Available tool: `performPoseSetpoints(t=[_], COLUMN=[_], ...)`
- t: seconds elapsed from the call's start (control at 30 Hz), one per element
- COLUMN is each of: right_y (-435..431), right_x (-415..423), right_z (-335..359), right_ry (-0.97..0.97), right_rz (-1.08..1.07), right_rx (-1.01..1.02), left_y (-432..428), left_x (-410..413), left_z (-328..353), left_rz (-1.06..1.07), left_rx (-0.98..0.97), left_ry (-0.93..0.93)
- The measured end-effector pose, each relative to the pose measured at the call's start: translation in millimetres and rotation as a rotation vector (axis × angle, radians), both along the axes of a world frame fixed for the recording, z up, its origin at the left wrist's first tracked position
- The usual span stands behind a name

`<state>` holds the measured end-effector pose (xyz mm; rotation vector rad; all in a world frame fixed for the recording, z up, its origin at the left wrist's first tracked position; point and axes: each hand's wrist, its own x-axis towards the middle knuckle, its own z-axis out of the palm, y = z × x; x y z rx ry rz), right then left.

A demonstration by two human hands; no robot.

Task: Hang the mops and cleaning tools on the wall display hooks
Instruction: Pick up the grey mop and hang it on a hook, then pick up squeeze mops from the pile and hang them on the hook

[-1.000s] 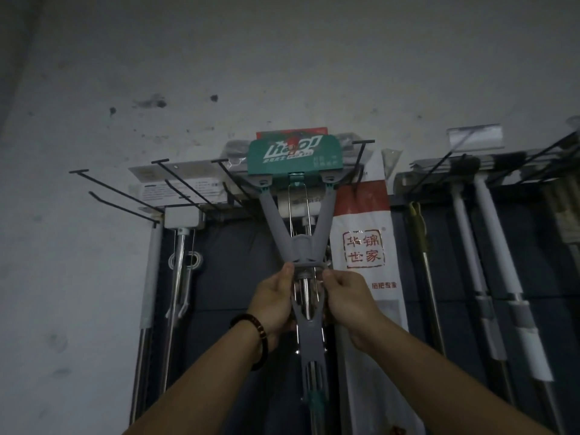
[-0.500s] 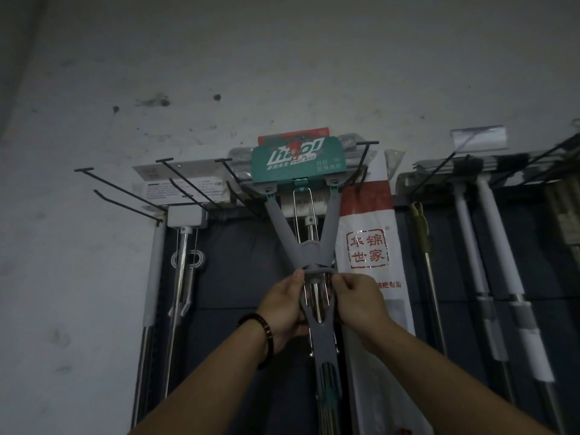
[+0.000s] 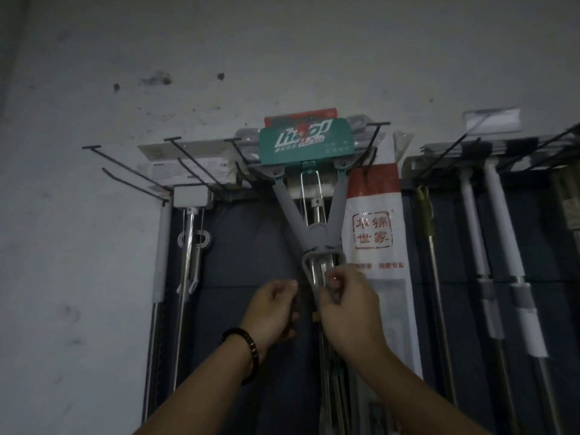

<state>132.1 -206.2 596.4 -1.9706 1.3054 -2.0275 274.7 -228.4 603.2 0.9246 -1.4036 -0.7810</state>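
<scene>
Fingers [image 3: 337, 285] of our right hand [image 3: 348, 306] pinch the grey mop [image 3: 309, 224] frame; left hand [image 3: 273, 306] just let go, curled loosely at 9 o'clock. Mop head card sits among wall hooks [image 3: 175, 158] at 12 — looks hung, release next.

Both forearms rise from the bottom edge of the frame toward its centre, converging. The left hand [image 3: 273, 304] sits just left of centre, fingers curled into a loose fist, knuckles up, a dark bead bracelet [image 3: 248, 350] around its wrist. The right hand [image 3: 350, 301], just beside it and slightly higher, has its fingers [image 3: 335, 279] curled closed in a grip.
</scene>
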Motion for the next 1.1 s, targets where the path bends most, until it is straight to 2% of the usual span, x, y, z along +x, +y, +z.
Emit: performPoseSetpoints(t=[0.17,0.4,0.57,0.77,0.9,1.03,1.1], right_y=[16,42,77,127,149,142,138], right_x=[58,133,164,178,164,155,159], right_z=[-75,-232,-361,-499,-565,-611,-609], right_ry=[0.032,0.061,-0.025,-0.142,-0.079,0.035,0.077], right_rz=[0.311,0.455,0.429,0.350,0.259,0.184,0.197], right_rx=[0.227,0.672,1.019,1.459,1.698,1.781,1.813], left_y=[21,108,164,218,255,280,285], left_x=[53,131,175,203,207,209,209], left_z=[-90,-256,-375,-496,-561,-603,-620], left_rz=[0.063,0.111,0.161,0.194,0.163,0.171,0.221], left_rx=[-0.020,0.311,0.615,0.903,1.086,1.268,1.302], left_ry=[-0.120,-0.025,0.087,0.140,0.226,0.303,0.234])
